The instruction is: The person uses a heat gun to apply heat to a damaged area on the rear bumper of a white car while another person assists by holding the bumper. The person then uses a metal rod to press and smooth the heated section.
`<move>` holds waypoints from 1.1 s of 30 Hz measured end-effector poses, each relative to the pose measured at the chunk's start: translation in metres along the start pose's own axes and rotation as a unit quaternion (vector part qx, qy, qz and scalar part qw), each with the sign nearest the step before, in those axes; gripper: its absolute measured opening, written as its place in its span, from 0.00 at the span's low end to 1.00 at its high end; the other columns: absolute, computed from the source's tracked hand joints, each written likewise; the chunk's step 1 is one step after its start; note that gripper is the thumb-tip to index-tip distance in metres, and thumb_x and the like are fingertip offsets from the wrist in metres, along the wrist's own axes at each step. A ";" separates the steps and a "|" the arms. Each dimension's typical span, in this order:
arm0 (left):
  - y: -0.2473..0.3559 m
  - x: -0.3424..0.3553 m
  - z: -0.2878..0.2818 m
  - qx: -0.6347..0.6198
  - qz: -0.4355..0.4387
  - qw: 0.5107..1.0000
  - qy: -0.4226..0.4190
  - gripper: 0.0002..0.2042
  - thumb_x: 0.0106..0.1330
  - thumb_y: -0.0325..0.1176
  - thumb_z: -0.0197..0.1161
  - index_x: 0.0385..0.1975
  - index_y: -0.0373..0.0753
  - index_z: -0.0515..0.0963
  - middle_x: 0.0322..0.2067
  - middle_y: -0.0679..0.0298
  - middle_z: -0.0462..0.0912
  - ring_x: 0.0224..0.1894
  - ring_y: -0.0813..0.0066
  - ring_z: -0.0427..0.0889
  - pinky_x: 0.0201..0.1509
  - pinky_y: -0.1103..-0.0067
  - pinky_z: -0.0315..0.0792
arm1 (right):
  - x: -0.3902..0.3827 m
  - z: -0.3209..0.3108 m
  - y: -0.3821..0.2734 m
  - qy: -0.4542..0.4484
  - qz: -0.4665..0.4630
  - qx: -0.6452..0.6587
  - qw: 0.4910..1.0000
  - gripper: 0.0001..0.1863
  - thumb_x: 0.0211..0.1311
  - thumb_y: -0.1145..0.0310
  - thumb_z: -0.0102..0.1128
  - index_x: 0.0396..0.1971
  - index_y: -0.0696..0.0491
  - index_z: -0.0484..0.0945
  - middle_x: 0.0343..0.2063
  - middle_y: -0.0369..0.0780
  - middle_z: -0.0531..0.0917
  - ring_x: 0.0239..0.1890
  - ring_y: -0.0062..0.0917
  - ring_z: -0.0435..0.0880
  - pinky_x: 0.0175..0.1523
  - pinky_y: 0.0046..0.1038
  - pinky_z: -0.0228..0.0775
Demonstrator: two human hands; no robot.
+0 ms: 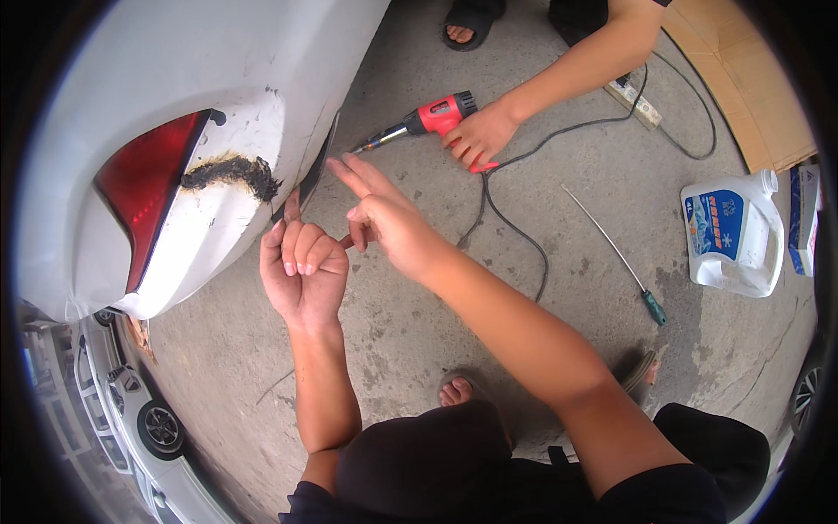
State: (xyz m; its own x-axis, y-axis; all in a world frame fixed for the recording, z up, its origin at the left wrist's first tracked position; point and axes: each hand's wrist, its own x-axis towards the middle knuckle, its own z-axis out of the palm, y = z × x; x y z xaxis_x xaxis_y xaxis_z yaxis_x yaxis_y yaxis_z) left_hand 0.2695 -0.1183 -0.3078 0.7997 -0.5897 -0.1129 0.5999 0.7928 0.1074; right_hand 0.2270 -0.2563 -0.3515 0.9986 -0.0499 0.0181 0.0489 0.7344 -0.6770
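Observation:
At the white car's bumper (236, 253), my left hand (304, 275) is turned palm up, one finger raised to the edge and the others curled; whether it holds anything is unclear. My right hand (393, 227) is beside it, two fingers stretched toward the dark gap along the bumper's edge. Above them is a blackened, cracked patch (227, 175) beside the red tail light (144, 188). Another person's hand (480, 135) holds a red-and-black heat gun (436, 114), its nozzle pointed at the bumper edge just beyond my right fingertips.
A long green-handled screwdriver (654, 306) lies on the concrete, right of my arm, near a white jug (749, 253). Cables run to a power strip (646, 112) beside cardboard (724, 79). The other person's sandalled foot (463, 31) is at the top; more cars (148, 463) show at left.

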 end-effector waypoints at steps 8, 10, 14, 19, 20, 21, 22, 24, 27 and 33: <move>0.000 0.000 0.000 0.037 0.011 0.999 -0.006 0.22 0.69 0.26 0.45 0.61 0.20 0.63 0.12 0.72 0.56 0.16 0.83 0.56 0.23 0.84 0.57 | -0.089 -0.062 0.023 0.095 0.135 -0.070 0.984 0.40 0.56 0.71 0.45 0.71 0.63 0.48 0.68 0.43 0.67 0.22 0.20 0.68 0.46 0.32 0.77; -0.001 0.000 0.000 0.041 0.013 0.999 -0.007 0.22 0.69 0.26 0.45 0.61 0.21 0.63 0.12 0.72 0.56 0.16 0.82 0.56 0.23 0.84 0.57 | -0.112 -0.079 0.031 0.125 0.159 -0.063 0.977 0.38 0.56 0.71 0.45 0.70 0.64 0.51 0.66 0.45 0.70 0.22 0.19 0.68 0.45 0.32 0.77; -0.003 -0.001 0.001 0.043 0.014 0.999 -0.005 0.22 0.69 0.26 0.44 0.61 0.22 0.63 0.12 0.72 0.56 0.16 0.82 0.56 0.23 0.83 0.57 | -0.151 -0.096 0.049 0.173 0.184 -0.078 0.964 0.34 0.57 0.74 0.44 0.67 0.65 0.56 0.64 0.47 0.72 0.22 0.19 0.68 0.44 0.31 0.77; -0.004 0.000 0.001 0.051 0.015 0.999 -0.008 0.22 0.69 0.26 0.43 0.62 0.23 0.64 0.12 0.71 0.55 0.16 0.82 0.56 0.23 0.83 0.57 | -0.179 -0.091 0.062 0.174 0.224 -0.088 0.955 0.31 0.59 0.77 0.42 0.66 0.64 0.59 0.62 0.48 0.73 0.22 0.17 0.68 0.43 0.29 0.77; -0.004 0.000 0.001 0.052 0.016 0.999 -0.007 0.22 0.69 0.26 0.43 0.62 0.23 0.64 0.12 0.71 0.55 0.16 0.82 0.56 0.23 0.83 0.57 | -0.181 -0.089 0.063 0.171 0.234 -0.100 0.952 0.31 0.59 0.78 0.41 0.66 0.64 0.59 0.62 0.48 0.74 0.22 0.17 0.68 0.43 0.29 0.77; -0.004 0.000 0.001 0.048 0.013 0.999 -0.010 0.22 0.69 0.26 0.43 0.62 0.23 0.64 0.11 0.71 0.55 0.16 0.82 0.56 0.23 0.83 0.57 | -0.182 -0.087 0.064 0.165 0.240 -0.099 0.952 0.31 0.59 0.78 0.41 0.65 0.64 0.59 0.62 0.48 0.74 0.21 0.17 0.68 0.43 0.29 0.77; -0.004 0.000 0.001 0.053 0.013 0.999 -0.004 0.21 0.69 0.27 0.44 0.60 0.25 0.66 0.12 0.71 0.55 0.16 0.82 0.56 0.23 0.83 0.57 | -0.182 -0.086 0.065 0.154 0.235 -0.095 0.955 0.31 0.58 0.79 0.41 0.65 0.64 0.59 0.62 0.47 0.74 0.21 0.17 0.68 0.43 0.28 0.77; -0.003 0.000 0.002 0.048 0.001 0.999 0.001 0.19 0.70 0.27 0.44 0.58 0.29 0.70 0.12 0.72 0.55 0.16 0.82 0.54 0.24 0.83 0.57 | -0.182 -0.085 0.067 0.159 0.241 -0.108 0.951 0.31 0.58 0.79 0.41 0.65 0.64 0.60 0.61 0.47 0.75 0.21 0.17 0.69 0.42 0.28 0.77; -0.004 0.000 0.002 0.047 0.001 0.999 -0.002 0.19 0.70 0.27 0.44 0.58 0.29 0.70 0.12 0.72 0.55 0.16 0.82 0.55 0.23 0.82 0.57 | -0.182 -0.087 0.071 0.160 0.221 -0.122 0.954 0.30 0.58 0.80 0.41 0.64 0.63 0.62 0.60 0.47 0.76 0.22 0.17 0.70 0.41 0.28 0.77; -0.002 0.001 0.002 0.046 -0.004 0.999 -0.005 0.20 0.69 0.26 0.45 0.59 0.28 0.69 0.11 0.72 0.55 0.16 0.82 0.55 0.23 0.82 0.56 | -0.185 -0.101 0.080 0.184 0.175 -0.141 0.957 0.29 0.58 0.81 0.43 0.63 0.60 0.65 0.57 0.45 0.78 0.24 0.17 0.72 0.39 0.26 0.78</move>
State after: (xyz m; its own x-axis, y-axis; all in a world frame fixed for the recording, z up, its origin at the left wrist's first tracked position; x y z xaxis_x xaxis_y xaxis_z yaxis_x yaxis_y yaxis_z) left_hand 0.2686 -0.1210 -0.3063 0.7945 -0.5983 -0.1037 0.6061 0.7708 0.1964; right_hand 0.0440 -0.2560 -0.4832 0.8758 -0.1077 -0.4705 -0.3455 0.5407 -0.7670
